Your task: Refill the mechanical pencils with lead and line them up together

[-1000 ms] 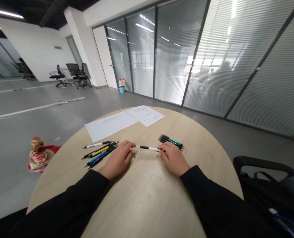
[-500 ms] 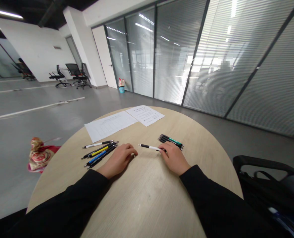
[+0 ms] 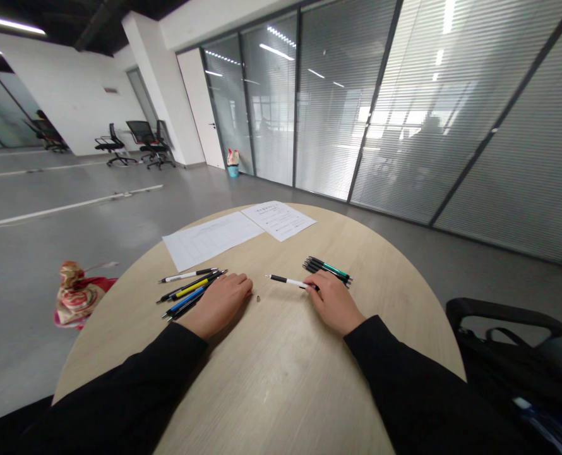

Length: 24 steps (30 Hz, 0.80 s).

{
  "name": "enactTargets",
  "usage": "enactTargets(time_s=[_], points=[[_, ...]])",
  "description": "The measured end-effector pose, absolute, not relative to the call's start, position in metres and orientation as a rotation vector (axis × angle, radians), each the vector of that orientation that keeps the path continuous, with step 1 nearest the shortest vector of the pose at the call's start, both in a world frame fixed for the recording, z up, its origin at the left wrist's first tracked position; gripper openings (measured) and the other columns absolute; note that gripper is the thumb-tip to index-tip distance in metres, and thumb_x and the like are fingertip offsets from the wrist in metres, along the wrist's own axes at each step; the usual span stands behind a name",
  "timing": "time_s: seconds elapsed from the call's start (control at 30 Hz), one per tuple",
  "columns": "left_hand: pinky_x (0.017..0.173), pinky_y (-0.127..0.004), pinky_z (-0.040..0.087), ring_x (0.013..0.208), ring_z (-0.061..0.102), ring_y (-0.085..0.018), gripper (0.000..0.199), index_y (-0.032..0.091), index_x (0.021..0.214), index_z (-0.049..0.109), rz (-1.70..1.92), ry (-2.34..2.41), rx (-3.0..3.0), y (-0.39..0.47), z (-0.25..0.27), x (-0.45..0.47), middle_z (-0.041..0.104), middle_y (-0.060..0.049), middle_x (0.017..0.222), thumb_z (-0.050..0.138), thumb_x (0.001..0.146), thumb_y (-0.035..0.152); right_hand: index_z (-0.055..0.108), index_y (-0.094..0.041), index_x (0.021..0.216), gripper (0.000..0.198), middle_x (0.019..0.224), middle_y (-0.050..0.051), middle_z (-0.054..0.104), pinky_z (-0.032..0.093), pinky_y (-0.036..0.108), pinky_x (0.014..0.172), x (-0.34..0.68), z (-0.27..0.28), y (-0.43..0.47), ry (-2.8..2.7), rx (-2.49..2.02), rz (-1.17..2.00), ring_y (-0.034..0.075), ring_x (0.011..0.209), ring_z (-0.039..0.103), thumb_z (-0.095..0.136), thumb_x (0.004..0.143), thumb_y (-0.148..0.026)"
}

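Note:
My right hand (image 3: 331, 297) pinches a white mechanical pencil (image 3: 296, 282) with black ends near its rear end. Its tip points left, just above the table. Palm down, my left hand (image 3: 227, 300) rests on the wood with loosely bent fingers; its fingertips are partly hidden, and no held thing shows. A tiny greyish piece (image 3: 258, 298), too small to name, lies right of those fingers. Beside my left hand is a group of pencils, among them a yellow one (image 3: 189, 289), a blue one (image 3: 186, 302) and a white one (image 3: 184, 276). Several black-and-green pencils (image 3: 328, 268) lie behind my right hand.
Two printed sheets (image 3: 215, 239) lie at the far side of the round wooden table (image 3: 281, 392). A black chair (image 3: 503, 316) with a bag stands close on the right. On the floor at left sits a red and gold bundle (image 3: 75, 297).
My left hand has drawn back slightly to the left, and the tiny piece by its fingers now lies uncovered on the table. My right hand and its pencil have hardly moved.

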<state>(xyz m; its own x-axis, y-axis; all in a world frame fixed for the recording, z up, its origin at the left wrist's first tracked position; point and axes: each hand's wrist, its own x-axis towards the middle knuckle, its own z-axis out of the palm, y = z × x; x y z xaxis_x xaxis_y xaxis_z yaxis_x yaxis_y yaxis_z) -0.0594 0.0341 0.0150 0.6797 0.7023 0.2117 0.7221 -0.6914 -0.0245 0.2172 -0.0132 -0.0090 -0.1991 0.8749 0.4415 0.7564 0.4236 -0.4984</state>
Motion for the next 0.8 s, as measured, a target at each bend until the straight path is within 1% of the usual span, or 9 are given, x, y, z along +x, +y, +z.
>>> enactTargets(time_s=[0.1,0.27,0.37,0.53,0.8], points=[[0.073,-0.037,0.043,0.074,0.056,-0.023,0.023,0.017,0.082,0.059,-0.314,-1.176,-2.758,0.036,0.01,-0.062,0.062,-0.008,0.083,0.042,0.098,0.02,0.066,-0.017,0.094,0.012,0.093,0.007,0.065,0.046,0.034,0.086,0.217,-0.009,-0.014,-2.004,-1.377,0.227,0.021,0.092,0.058,0.055,0.093,-0.012],[0.072,-0.035,0.044,0.076,0.056,-0.022,0.02,0.018,0.091,0.056,-0.55,-1.196,-2.852,0.032,0.008,-0.061,0.062,-0.007,0.087,0.039,0.099,0.023,0.067,-0.018,0.094,0.012,0.094,0.007,0.064,0.046,0.033,0.086,0.218,-0.011,-0.013,-2.038,-1.359,0.234,0.02,0.092,0.058,0.055,0.094,-0.014],[0.072,-0.034,0.045,0.076,0.057,-0.021,0.017,0.018,0.092,0.055,-0.639,-1.235,-2.873,0.029,0.008,-0.059,0.062,-0.006,0.087,0.039,0.098,0.021,0.067,-0.017,0.094,0.012,0.094,0.007,0.064,0.046,0.034,0.087,0.218,-0.01,-0.013,-2.049,-1.356,0.23,0.02,0.093,0.058,0.055,0.094,-0.014],[0.072,-0.034,0.045,0.077,0.057,-0.021,0.016,0.018,0.093,0.053,-0.695,-1.249,-2.856,0.029,0.006,-0.057,0.063,-0.007,0.089,0.038,0.097,0.017,0.067,-0.017,0.094,0.013,0.094,0.007,0.064,0.046,0.034,0.087,0.217,-0.008,-0.014,-2.051,-1.354,0.229,0.02,0.092,0.058,0.055,0.094,-0.014],[0.072,-0.034,0.046,0.076,0.056,-0.02,0.018,0.019,0.092,0.054,-0.728,-1.223,-2.894,0.026,0.01,-0.054,0.062,-0.007,0.087,0.038,0.099,0.02,0.068,-0.018,0.095,0.013,0.093,0.007,0.064,0.046,0.034,0.087,0.217,-0.01,-0.014,-2.05,-1.346,0.214,0.02,0.092,0.058,0.055,0.094,-0.014]])
